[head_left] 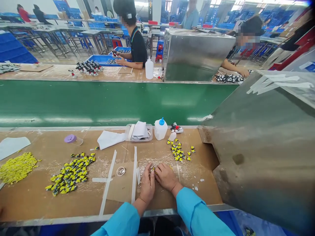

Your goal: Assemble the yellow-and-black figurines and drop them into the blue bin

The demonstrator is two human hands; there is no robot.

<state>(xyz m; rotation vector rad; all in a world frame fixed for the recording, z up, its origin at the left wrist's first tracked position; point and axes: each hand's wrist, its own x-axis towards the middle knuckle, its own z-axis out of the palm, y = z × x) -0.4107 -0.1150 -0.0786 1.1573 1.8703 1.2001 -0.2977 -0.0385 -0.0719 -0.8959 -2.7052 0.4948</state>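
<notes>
My left hand [147, 184] and my right hand [166, 177] meet above the cardboard-covered bench, fingers closed together around a small yellow-and-black piece [154, 169]. Most of that piece is hidden by the fingertips. Beyond my right hand lies a loose group of small yellow-and-black pieces [177, 151]. A larger heap of similar pieces [71, 172] is spread to the left. Between that heap and my left hand, a small round clear dish [121, 171] rests on a taped cardboard sheet [119, 188].
A pile of flat yellow parts [18, 167] lies far left, near a purple-lidded jar [70, 139]. Along the back stand a box of papers [139, 131], a blue-capped bottle [160, 129] and a figurine [176, 127]. A metal housing [265, 141] blocks the right. Beyond the green conveyor [105, 101], people work.
</notes>
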